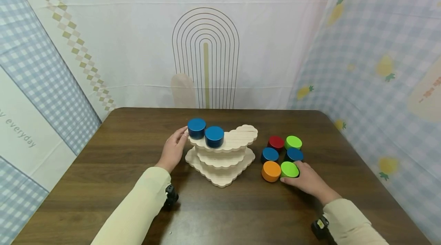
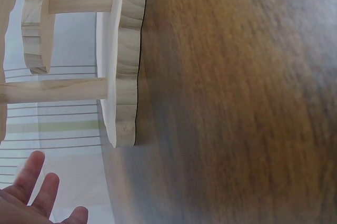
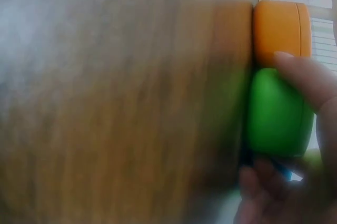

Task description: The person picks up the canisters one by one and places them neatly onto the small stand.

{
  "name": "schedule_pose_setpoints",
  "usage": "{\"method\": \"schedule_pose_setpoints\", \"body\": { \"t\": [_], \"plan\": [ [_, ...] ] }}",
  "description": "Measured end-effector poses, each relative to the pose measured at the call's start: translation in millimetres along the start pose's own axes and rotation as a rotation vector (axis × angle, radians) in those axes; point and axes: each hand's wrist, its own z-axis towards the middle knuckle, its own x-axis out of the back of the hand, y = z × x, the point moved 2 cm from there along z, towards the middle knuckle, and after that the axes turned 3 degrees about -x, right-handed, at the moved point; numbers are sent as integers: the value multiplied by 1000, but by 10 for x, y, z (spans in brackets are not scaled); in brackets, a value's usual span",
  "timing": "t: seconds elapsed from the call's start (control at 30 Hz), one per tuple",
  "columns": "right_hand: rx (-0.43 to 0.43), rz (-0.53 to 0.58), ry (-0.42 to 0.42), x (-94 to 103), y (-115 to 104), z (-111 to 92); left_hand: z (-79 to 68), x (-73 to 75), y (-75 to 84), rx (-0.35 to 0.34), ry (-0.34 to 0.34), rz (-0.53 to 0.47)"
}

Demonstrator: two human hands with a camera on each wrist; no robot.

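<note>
A tiered wooden stand [image 1: 220, 159] with scalloped shelves stands mid-table, and two blue round tins [image 1: 214, 137] sit on its top shelf. My left hand [image 1: 173, 149] is at the left end of that shelf, fingertips right at the edge beside the farther tin. In the left wrist view its fingers [image 2: 45, 195] are extended and spread. On the right, my right hand [image 1: 308, 178] grips a light green round tin [image 1: 289, 169], thumb on its near side and fingers on its far side. An orange tin [image 1: 271, 171] stands right beside the green one.
Behind the gripped tin stand two more blue tins [image 1: 270, 155], a red tin [image 1: 276, 143] and another light green tin [image 1: 293, 142], close together. The brown wooden table [image 1: 213, 214] ends at a patterned cloth backdrop [image 1: 268, 57].
</note>
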Motion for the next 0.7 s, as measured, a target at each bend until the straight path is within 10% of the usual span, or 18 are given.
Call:
{"method": "schedule_pose_setpoints", "body": {
  "t": [0.7],
  "plan": [
    [78,131,138,220,-261,-107,-16,0,5,15,-13,-10]
  ]
}}
